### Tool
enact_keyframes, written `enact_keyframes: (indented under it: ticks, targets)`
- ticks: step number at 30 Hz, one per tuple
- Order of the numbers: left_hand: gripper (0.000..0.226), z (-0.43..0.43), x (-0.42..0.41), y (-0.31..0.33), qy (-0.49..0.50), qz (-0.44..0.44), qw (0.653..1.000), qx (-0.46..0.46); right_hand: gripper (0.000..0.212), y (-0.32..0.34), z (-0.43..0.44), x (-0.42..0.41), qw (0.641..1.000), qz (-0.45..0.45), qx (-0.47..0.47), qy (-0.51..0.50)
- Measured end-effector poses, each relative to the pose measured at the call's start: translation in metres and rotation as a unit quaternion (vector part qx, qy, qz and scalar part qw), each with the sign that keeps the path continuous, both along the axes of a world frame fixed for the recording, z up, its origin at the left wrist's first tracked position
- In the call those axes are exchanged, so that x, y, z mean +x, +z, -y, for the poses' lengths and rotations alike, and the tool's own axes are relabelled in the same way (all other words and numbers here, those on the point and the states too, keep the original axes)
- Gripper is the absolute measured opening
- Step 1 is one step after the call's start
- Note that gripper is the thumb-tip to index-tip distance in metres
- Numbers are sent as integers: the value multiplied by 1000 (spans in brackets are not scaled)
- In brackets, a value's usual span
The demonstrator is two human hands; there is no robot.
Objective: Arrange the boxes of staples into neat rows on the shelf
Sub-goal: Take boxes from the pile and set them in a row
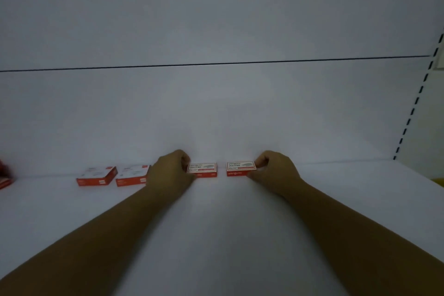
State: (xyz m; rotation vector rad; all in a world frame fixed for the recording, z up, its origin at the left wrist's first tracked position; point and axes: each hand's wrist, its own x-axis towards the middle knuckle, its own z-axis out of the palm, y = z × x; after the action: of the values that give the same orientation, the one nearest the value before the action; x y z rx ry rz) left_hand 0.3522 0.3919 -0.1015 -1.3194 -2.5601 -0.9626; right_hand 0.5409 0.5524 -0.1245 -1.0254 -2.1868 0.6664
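Left fingers pinch middle box; right fingers pinch right box; two loose boxes.

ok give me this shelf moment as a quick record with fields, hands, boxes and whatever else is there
left hand: grips the left-centre box by its left end
right hand: grips the right-centre box by its right end
held boxes: apart, a gap between them
loose boxes: far-left box and second box, side by side, left of the left hand
shelf: white
left edge: red packs, cut off
right: slotted upright
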Motion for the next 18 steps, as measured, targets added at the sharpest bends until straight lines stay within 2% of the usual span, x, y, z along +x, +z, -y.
enact_keyframes:
  ticks: [3, 6, 9, 10, 13, 15, 18]
  targets:
    - [24, 3, 3, 6, 2, -41, 999, -30, 25, 1, 0, 3, 1000, -6, 7, 15]
    - [38, 19, 2, 20, -49, -60, 995, -71, 27, 13, 4, 12, 999, 37, 5, 27]
    - [54, 52, -8, 41, -87, -98, 977, -170, 19, 27, 24, 16, 985, 127, 117, 0]
    - [61, 65, -12, 48, -84, -108, 968, -210, 23, 32, 36, 14, 971, 179, 156, 13]
    - [73, 106, -23, 69, -57, -111, 954, -274, 63, 50, 87, -9, 923, 319, 183, 114]
    - [68, 139, -30, 76, -55, -125, 944, -301, 75, 59, 132, -34, 911, 335, 178, 165]
    - [71, 207, -47, 73, -45, -120, 938, -321, 75, 69, 202, -72, 897, 330, 208, 207]
